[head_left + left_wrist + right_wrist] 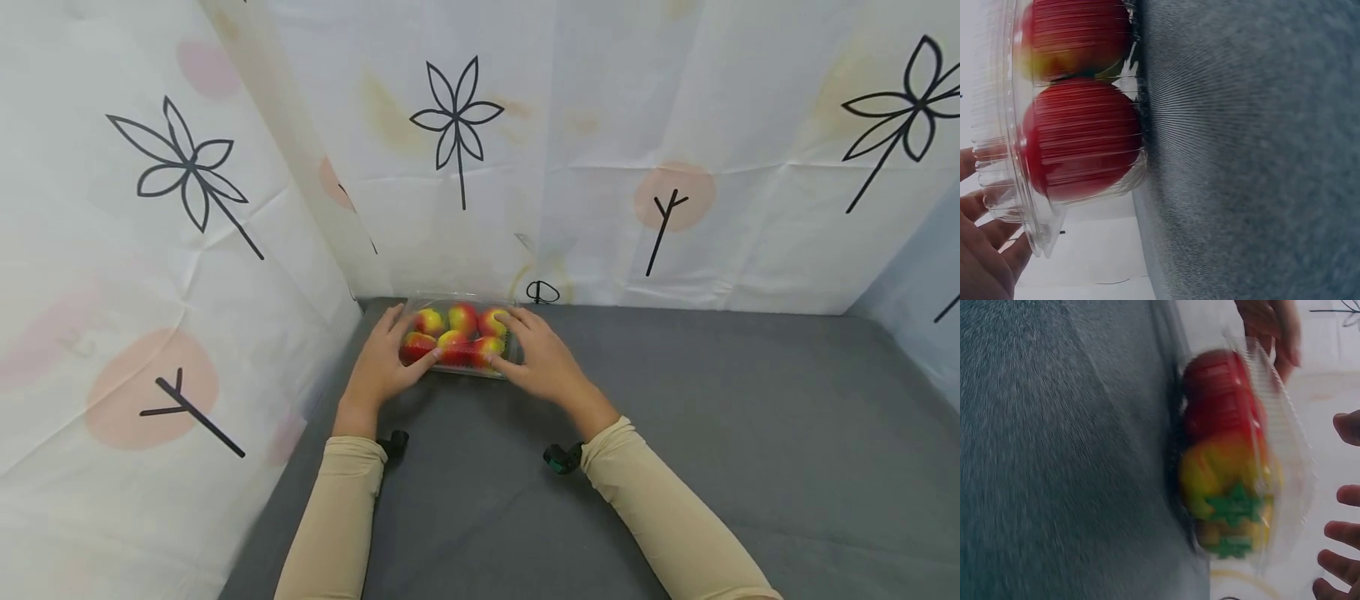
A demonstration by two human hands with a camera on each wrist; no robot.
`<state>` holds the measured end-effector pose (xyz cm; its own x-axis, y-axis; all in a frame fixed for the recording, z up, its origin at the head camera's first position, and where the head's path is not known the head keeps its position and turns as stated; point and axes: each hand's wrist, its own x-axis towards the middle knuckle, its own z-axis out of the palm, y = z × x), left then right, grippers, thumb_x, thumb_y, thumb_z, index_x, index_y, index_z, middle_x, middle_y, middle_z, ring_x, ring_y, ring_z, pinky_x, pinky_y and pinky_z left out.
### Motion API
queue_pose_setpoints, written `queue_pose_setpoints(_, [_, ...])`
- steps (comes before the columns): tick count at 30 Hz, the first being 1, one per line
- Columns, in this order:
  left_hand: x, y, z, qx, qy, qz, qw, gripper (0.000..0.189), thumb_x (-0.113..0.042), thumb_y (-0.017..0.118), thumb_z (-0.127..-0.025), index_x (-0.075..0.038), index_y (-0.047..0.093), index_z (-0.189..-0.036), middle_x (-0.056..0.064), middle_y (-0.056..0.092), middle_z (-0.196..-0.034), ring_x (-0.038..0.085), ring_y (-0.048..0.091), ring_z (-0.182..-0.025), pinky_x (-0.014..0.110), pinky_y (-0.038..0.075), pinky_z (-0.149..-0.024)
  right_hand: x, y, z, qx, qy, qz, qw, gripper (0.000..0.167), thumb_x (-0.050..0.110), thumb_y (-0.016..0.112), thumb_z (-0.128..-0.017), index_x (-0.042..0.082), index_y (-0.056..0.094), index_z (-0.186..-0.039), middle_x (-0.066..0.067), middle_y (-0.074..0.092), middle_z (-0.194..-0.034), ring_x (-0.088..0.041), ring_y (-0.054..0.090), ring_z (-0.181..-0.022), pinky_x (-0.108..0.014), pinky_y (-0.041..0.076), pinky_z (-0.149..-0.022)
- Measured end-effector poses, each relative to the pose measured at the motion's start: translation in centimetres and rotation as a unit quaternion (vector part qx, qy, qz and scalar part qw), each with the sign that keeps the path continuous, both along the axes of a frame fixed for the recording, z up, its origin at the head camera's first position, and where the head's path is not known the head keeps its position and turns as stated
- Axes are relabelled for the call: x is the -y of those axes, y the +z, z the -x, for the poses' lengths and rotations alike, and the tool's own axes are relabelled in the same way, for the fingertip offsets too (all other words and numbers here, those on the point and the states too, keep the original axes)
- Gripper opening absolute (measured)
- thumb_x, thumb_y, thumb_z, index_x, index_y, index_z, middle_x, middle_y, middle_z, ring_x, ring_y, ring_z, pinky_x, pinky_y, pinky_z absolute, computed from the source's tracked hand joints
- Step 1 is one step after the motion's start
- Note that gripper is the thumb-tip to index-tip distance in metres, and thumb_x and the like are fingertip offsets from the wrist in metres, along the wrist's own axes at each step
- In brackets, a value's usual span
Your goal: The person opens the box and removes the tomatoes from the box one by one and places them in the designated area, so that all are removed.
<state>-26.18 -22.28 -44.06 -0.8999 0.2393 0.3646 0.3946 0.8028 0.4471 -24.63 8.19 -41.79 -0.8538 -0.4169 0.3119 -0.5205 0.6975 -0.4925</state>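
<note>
A clear plastic clamshell box [457,367] of several red-and-yellow round fruits, apparently apples or peaches, sits on the grey surface. Its lid [1007,125] appears lowered over the fruit. My left hand [386,358] is at the box's left end, thumb toward the front; in the left wrist view its loosely spread fingers [1017,255] meet the lid's edge. The right hand [536,354] reaches over the right end. Seen from the right wrist, its spread fingers [1342,532] stand apart from the lid. Green leaf-shaped marks [1235,505] show on the box's end, blurred.
The grey cloth-covered surface [712,433] extends to the right and toward me. A white patterned curtain [555,125] stands right behind the box, and another [112,292] runs along the left. Black wrist cameras hang below both sleeves.
</note>
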Motion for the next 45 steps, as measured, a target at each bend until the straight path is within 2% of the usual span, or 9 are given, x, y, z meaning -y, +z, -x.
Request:
queue_pose_setpoints(5, [-0.2,-0.2,-0.1,0.0,0.008,0.01,0.9999,0.084,-0.053,0.077,-0.091,-0.009,0.051,-0.158,0.021,0.037,-0.169,0.045,0.037,-0.155,0.067,0.037,-0.122,1.5,-0.2,0.4,-0.006,0.012,-0.016,0.9998,0.073,0.05,0.07,-0.101,0.011,0.05,-0.159,-0.015,0.04,-0.169,-0.039,0.031,-0.161,-0.062,0.032,-0.127])
queue_pose_setpoints(13, [-0.6,-0.1,-0.4,0.019,0.014,0.007,0.9997,0.083,-0.053,0.078,-0.091,-0.011,0.052,-0.158,0.019,0.037,-0.17,0.045,0.041,-0.153,0.065,0.039,-0.121,2.5,-1.1,1.0,-0.018,0.026,-0.043,0.9986,0.068,0.047,0.07,-0.102,0.012,0.052,-0.158,-0.016,0.04,-0.169,-0.037,0.032,-0.161,-0.061,0.034,-0.126])
queue_pose_setpoints(22, [-0.6,-0.5,-0.2,0.005,0.009,0.005,0.9999,0.079,-0.052,0.08,-0.091,-0.011,0.056,-0.154,0.019,0.04,-0.168,0.045,0.045,-0.151,0.065,0.04,-0.12,2.8,-1.3,1.0,-0.018,0.026,-0.05,0.9982,0.054,0.043,0.07,-0.103,0.013,0.063,-0.148,-0.014,0.054,-0.159,-0.038,0.034,-0.16,-0.061,0.034,-0.126])
queue_pose_setpoints(33, [-0.9,-0.2,-0.3,0.016,0.005,0.003,0.9999,0.079,-0.052,0.082,-0.089,-0.01,0.059,-0.152,0.018,0.043,-0.167,0.044,0.047,-0.149,0.062,0.042,-0.12,2.2,-1.3,0.8,-0.015,0.023,-0.058,0.9979,0.053,0.043,0.07,-0.103,0.014,0.064,-0.147,-0.012,0.055,-0.158,-0.037,0.037,-0.158,-0.06,0.036,-0.126])
queue_pose_setpoints(39, [-1.8,-0.1,-0.3,0.025,0.002,0.013,0.9996,0.079,-0.054,0.081,-0.089,-0.012,0.059,-0.152,0.016,0.043,-0.167,0.043,0.049,-0.149,0.062,0.044,-0.119,1.1,-1.1,0.4,-0.018,0.02,-0.058,0.9979,0.051,0.042,0.071,-0.102,0.014,0.066,-0.145,-0.012,0.057,-0.157,-0.039,0.041,-0.155,-0.063,0.037,-0.124])
queue_pose_setpoints(45, [-3.1,-0.2,-0.4,0.014,-0.011,0.024,0.9996,0.079,-0.054,0.08,-0.089,-0.011,0.06,-0.152,0.017,0.047,-0.165,0.041,0.049,-0.149,0.059,0.045,-0.119,-0.3,-1.0,0.1,-0.025,0.02,-0.052,0.9981,0.052,0.04,0.074,-0.101,0.011,0.067,-0.143,-0.014,0.057,-0.156,-0.04,0.043,-0.153,-0.062,0.038,-0.124])
